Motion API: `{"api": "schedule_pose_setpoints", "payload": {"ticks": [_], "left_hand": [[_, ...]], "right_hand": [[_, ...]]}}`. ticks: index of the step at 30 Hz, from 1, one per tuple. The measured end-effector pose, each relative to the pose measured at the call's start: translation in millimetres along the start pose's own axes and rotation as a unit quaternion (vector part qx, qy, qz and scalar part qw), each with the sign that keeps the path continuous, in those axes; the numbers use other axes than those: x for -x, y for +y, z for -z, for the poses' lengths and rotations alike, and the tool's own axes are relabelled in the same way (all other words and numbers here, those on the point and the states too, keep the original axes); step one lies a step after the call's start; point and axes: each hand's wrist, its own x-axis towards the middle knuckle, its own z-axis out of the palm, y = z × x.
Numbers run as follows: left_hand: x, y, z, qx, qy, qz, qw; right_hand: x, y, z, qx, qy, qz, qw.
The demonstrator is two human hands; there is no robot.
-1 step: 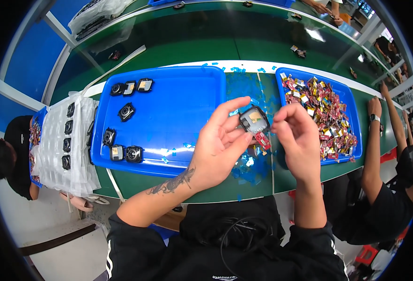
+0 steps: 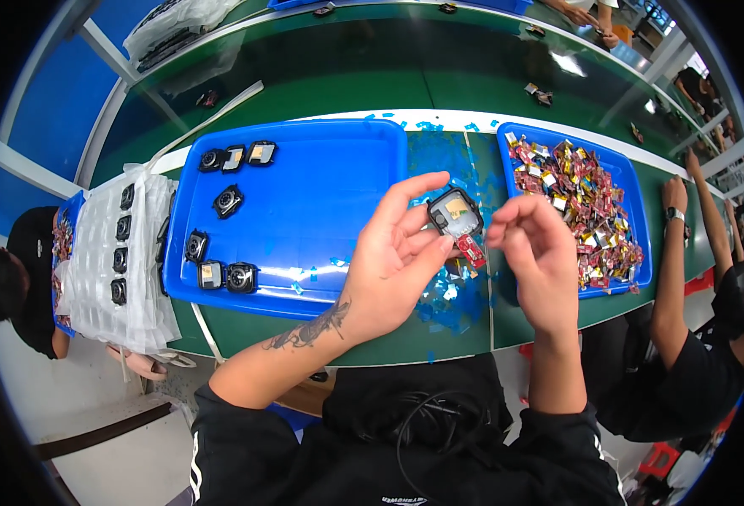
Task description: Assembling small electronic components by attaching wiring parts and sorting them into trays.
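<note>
At the far left I see a co-worker [image 2: 18, 278] in black beside a stack of clear blister trays [image 2: 127, 261] with small black modules seated in the pockets. Next comes the big blue tray [image 2: 321, 169], mostly bare, with seven finished-looking camera modules [image 2: 229, 201] scattered along its left side.

My left hand [image 2: 393, 266] is raised over the green bench [image 2: 347, 84], fingers curled, thumb and forefinger pinching a small black square module [image 2: 455, 212] with a red flex tail hanging beneath it. It sits in the air between my two hands, above the gap between the trays. My right hand [image 2: 536, 253] is just beside it, fingertips drawn together in a pinch at the module's right edge; what it grips, if anything, I cannot tell. Under both hands lie scraps of blue film [image 2: 448, 299].

To the right, a second blue tray [image 2: 638, 219] is heaped with red and gold parts [image 2: 579, 207], and another person's arm [image 2: 671, 261] rests past it.

My judgement: only a handful of pieces are done, one is in hand, and the heap suggests most of the work is left.
</note>
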Motion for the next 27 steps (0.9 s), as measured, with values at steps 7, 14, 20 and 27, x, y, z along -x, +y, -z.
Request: {"api": "schedule_pose_setpoints", "payload": {"ticks": [7, 14, 20, 27], "left_hand": [[2, 0, 15, -0.241, -0.058, -0.07, 0.966], [1, 7, 10, -0.484, -0.037, -0.256, 0.836], [4, 10, 11, -0.406, -0.067, -0.074, 0.909], [4, 2, 7, -0.148, -0.026, 0.159, 0.976]], "right_hand": [[20, 2, -7, 0.003, 0.0, 0.016, 1.0], [17, -1, 1, -0.006, -0.031, 0.002, 1.0], [16, -2, 10, 0.043, -0.056, -0.032, 0.997], [24, 3, 7, -0.064, -0.051, -0.085, 0.993]]}}
